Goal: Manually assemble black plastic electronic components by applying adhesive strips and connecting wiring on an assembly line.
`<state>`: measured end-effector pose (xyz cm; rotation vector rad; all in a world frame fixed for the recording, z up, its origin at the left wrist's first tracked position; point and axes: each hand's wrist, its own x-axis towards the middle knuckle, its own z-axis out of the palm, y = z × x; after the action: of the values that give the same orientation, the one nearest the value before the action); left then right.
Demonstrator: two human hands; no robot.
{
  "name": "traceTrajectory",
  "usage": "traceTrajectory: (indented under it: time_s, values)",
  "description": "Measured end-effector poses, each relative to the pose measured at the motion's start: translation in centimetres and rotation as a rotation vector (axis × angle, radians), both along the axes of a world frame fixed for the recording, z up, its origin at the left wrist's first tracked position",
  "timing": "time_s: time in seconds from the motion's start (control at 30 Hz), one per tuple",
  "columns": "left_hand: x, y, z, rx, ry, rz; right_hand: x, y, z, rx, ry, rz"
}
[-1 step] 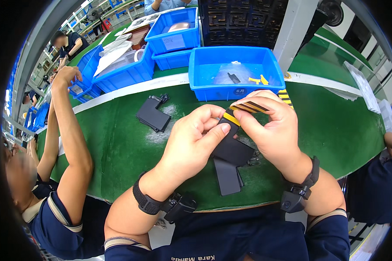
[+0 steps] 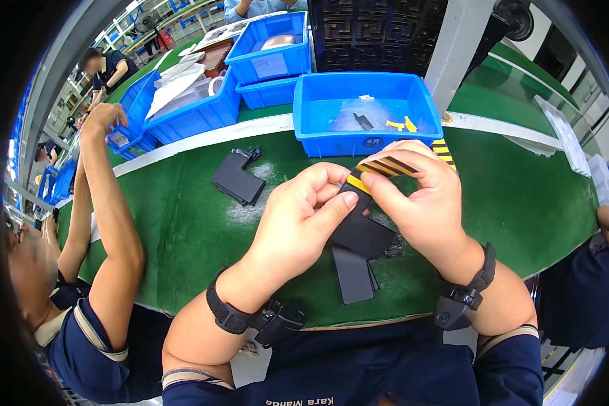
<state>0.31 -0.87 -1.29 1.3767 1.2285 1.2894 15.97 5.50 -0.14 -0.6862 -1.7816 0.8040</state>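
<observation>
My left hand (image 2: 298,220) is closed on a flat black L-shaped piece (image 2: 362,233), thumb on top near its upper end. A strip of yellow-and-black striped tape (image 2: 389,166) runs across that end and curves into my right hand (image 2: 430,199). The right thumb and fingers pinch the strip beside the piece; some fingers are hidden behind it. Below the held piece, more black pieces (image 2: 352,274) lie overlapping on the green table. Another small stack of black L-shaped pieces (image 2: 238,178) lies to the left of my hands.
A blue bin (image 2: 369,143) beyond my hands holds a few small black and yellow bits. More striped tape (image 2: 445,155) shows behind my right hand. Blue bins (image 2: 271,64) with goods stand at the back left. A co-worker's arm (image 2: 111,223) reaches over the green table (image 2: 521,210) at left.
</observation>
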Motion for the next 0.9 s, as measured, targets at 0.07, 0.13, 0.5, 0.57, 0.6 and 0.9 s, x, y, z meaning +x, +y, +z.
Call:
traceTrajectory:
  time_s: [0.07,0.13,0.5,0.57,0.6,0.9]
  values:
    - [0.0,0.1,-0.1,-0.002,0.026,0.001,0.2,0.2,-0.2,0.082,-0.134,-0.020]
    - [0.2,0.0,0.1,-0.006,-0.002,-0.003,0.4,0.4,-0.4,0.137,-0.161,-0.018]
    - [0.4,-0.1,0.0,0.028,-0.061,0.074,0.8,1.0,0.4,0.272,-0.234,0.007]
    - [0.2,0.0,-0.1,0.011,-0.083,0.080,0.9,0.9,1.0,0.587,-0.333,-0.067]
    - [0.1,0.0,-0.1,0.011,-0.084,0.082,0.9,0.9,1.1,0.587,-0.333,-0.065]
    - [-0.6,-0.1,1.0,-0.163,-0.111,-0.036,1.2,1.6,1.5,0.511,-0.139,-0.035]
